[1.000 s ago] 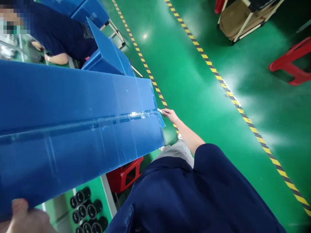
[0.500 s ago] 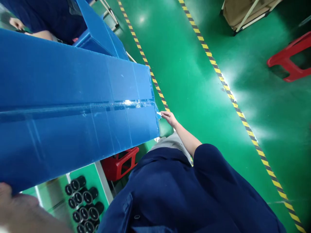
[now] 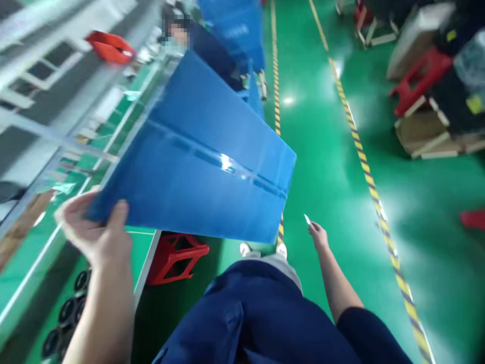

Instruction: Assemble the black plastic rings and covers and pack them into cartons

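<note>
A large blue box [image 3: 197, 192] with a strip of clear tape along its middle hangs tilted in front of my body. My left hand [image 3: 100, 227] grips its near left corner, thumb on the top face and fingers beneath. Out to the right of the box, over the green floor, my right hand [image 3: 318, 235] pinches a small white piece [image 3: 307, 219]. That hand is apart from the box. What the white piece is cannot be made out.
A green-topped workbench [image 3: 142, 247] runs along the left, with several black cylinders [image 3: 68, 311] on it. Beneath its edge stands a red stool [image 3: 178, 258]. Another person [image 3: 215, 50] is beyond the box, near more blue boxes [image 3: 238, 30]. Striped tape [image 3: 366, 167] crosses the floor.
The box has swung, its left end now farther up and its right end lower. My right hand has come away from its end with the white piece. My view now takes in more of the bench.
</note>
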`<state>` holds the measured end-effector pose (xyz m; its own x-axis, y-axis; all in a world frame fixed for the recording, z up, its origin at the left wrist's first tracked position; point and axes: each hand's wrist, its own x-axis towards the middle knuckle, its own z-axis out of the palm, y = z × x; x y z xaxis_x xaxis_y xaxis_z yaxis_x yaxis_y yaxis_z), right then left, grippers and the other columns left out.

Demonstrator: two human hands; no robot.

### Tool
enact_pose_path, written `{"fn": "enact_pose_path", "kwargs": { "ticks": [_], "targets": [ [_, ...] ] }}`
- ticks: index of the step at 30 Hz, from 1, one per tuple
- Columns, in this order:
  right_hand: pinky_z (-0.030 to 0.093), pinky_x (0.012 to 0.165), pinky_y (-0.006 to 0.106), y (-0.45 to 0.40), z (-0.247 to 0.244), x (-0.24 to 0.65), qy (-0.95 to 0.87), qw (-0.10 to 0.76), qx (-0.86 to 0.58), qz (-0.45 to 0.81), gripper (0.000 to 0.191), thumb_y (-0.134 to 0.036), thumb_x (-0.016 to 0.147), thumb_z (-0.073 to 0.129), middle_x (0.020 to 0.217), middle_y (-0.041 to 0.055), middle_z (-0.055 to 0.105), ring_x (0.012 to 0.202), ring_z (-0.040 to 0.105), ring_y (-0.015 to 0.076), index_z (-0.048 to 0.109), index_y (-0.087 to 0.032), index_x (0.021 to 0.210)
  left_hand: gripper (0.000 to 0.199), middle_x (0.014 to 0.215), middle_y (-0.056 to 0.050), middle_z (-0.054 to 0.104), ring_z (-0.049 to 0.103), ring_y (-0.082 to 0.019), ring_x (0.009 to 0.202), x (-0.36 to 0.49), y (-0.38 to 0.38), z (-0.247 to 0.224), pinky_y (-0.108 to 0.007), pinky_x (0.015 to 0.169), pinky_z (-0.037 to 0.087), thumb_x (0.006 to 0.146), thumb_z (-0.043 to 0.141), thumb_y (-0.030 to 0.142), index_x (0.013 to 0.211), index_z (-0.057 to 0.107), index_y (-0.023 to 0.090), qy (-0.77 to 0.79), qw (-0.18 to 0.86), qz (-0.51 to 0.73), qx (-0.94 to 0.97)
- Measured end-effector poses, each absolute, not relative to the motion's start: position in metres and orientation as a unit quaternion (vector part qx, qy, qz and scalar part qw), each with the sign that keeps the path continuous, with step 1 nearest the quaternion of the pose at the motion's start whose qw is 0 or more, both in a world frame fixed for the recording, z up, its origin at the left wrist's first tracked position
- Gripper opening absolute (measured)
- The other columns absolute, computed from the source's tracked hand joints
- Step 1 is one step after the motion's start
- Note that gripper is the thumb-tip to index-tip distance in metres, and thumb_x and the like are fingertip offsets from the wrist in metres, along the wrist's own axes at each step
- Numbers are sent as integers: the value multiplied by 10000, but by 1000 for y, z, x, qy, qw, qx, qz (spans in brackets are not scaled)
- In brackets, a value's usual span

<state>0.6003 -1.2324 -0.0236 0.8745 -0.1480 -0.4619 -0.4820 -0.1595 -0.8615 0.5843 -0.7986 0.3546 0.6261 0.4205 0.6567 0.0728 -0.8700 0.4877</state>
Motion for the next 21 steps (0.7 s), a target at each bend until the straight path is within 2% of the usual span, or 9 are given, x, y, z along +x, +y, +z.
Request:
{"fn": "enact_pose_path", "kwargs": {
  "ticks": [2, 4, 7, 10, 12, 14, 16, 21],
  "targets": [
    [552, 609, 446, -1259, -3, 656, 188, 585, -785, 82, 539, -721, 684, 500, 679, 107, 671, 641, 669, 300, 709, -242, 817, 526, 1241, -130, 660, 659, -271, 1193, 571, -815, 347, -500, 1110, 487, 799, 793, 273, 1239, 548, 120, 79, 213, 460, 858],
    [566, 684, 457, -1272, 42, 717, 150, 555, -818, 16, 523, -699, 688, 531, 733, 105, 689, 697, 675, 297, 709, -241, 867, 467, 1203, -112, 702, 685, -280, 1180, 563, -842, 339, -499, 1126, 482, 789, 822, 239, 1193, 600, 167, -2, 167, 475, 864],
    [570, 831, 443, -1265, 157, 781, 8, 493, -861, -125, 459, -620, 773, 595, 906, 111, 742, 849, 690, 283, 726, -217, 950, 483, 1129, -95, 743, 723, -276, 1095, 550, -885, 329, -447, 1029, 558, 772, 847, 183, 1198, 619, 204, -130, 101, 480, 862],
    [547, 939, 421, -1234, 292, 790, -195, 441, -845, -229, 350, -512, 913, 611, 1053, 91, 759, 974, 696, 255, 738, -221, 1061, 433, 1032, -74, 747, 737, -256, 1032, 540, -915, 318, -395, 958, 589, 778, 839, 130, 1156, 636, 191, -189, 126, 503, 834],
    [471, 1073, 438, -1205, 369, 773, -341, 371, -828, -245, 234, -425, 984, 598, 1070, 45, 761, 1006, 687, 219, 748, -273, 1079, 415, 1010, -56, 713, 743, -231, 987, 539, -925, 310, -364, 920, 600, 762, 850, 117, 1101, 622, 186, -202, 166, 533, 805],
    [316, 1207, 485, -1175, 425, 748, -471, 268, -813, -215, 188, -350, 1022, 576, 1030, 2, 763, 995, 676, 190, 755, -315, 1065, 455, 1051, -43, 653, 741, -211, 961, 542, -928, 302, -351, 874, 617, 725, 871, 110, 1058, 574, 196, -204, 210, 566, 771],
    [215, 1246, 502, -1151, 458, 726, -567, 176, -789, -160, 218, -298, 1046, 541, 997, -15, 755, 965, 661, 165, 755, -324, 1075, 527, 1124, -45, 584, 731, -206, 962, 547, -929, 295, -358, 835, 632, 673, 886, 86, 1028, 517, 209, -193, 240, 599, 740],
    [169, 1227, 504, -1121, 474, 701, -676, 56, -728, -96, 299, -232, 1075, 460, 932, -17, 727, 917, 611, 146, 749, -304, 1100, 652, 1224, -62, 496, 686, -233, 1045, 550, -929, 288, -373, 782, 646, 590, 910, 57, 1028, 460, 234, -182, 265, 633, 704]
  ]
}}
